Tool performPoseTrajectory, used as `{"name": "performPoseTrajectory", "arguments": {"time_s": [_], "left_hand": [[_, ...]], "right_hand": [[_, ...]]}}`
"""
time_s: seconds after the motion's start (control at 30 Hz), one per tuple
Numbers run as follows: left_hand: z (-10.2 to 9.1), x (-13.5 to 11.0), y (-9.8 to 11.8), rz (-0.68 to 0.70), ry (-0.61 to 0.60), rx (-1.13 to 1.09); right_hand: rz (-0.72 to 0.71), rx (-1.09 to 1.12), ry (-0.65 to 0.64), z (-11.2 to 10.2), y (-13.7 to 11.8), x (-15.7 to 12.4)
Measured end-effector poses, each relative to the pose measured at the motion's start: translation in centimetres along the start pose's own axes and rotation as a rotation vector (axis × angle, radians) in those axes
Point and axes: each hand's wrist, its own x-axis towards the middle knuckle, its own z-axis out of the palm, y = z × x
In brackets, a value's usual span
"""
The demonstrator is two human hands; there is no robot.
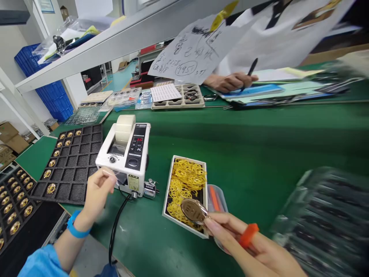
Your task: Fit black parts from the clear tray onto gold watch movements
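Note:
My left hand (99, 188) is closed in a pinch on a piece of clear tape (111, 174) at the front of a white tape dispenser (134, 163). The dispenser carries a roll of tape (125, 127) and shows red digits. Between thumb and fingers, my right hand (242, 240) grips a shiny oval metal plate (193, 211) with markings on its face. An orange band (248, 235) is around one finger of that hand. The plate is over a white box (165, 206) of yellow ring-shaped pieces (184, 181). A small metal tally counter (150, 189) stands beside the dispenser.
On the left lie a black compartment tray (77, 161) and another tray (14, 204), both with gold round parts. A blurred clear plastic tray (325, 219) is at right. Behind the box sits a plastic tub (220, 196). Across the green table (245, 154), another person's hand (233, 81) holds a pen.

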Motion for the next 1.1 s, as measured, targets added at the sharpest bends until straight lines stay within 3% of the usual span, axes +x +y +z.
{"name": "performPoseTrajectory", "arguments": {"time_s": [0.1,0.2,0.3,0.4,0.5,0.67,1.1], "left_hand": [[0.3,0.5,2.6,0.253,-0.246,0.412],[0.5,1.2,4.4,0.263,-0.407,0.642],[1.0,1.6,5.1,0.212,-0.460,0.517],[2.4,1.5,4.4,0.069,-0.631,0.218],[4.2,1.2,3.0,-0.009,-0.760,0.155],[5.8,0.8,1.2,0.036,-0.836,0.251],[5.5,0.8,0.5,0.061,-0.895,0.356]], "right_hand": [[-0.037,-0.001,0.029,0.3,-1.0,0.1],[-0.039,-0.001,-0.032,0.4,-1.9,0.1],[0.003,0.049,-0.040,0.4,-2.7,-0.2],[0.065,0.154,-0.052,0.5,-3.4,-0.7],[0.126,0.231,-0.173,0.5,-3.8,-0.7],[0.201,0.342,-0.286,0.4,-3.6,-0.2],[0.211,0.420,-0.361,0.7,-3.8,-0.4]]}}
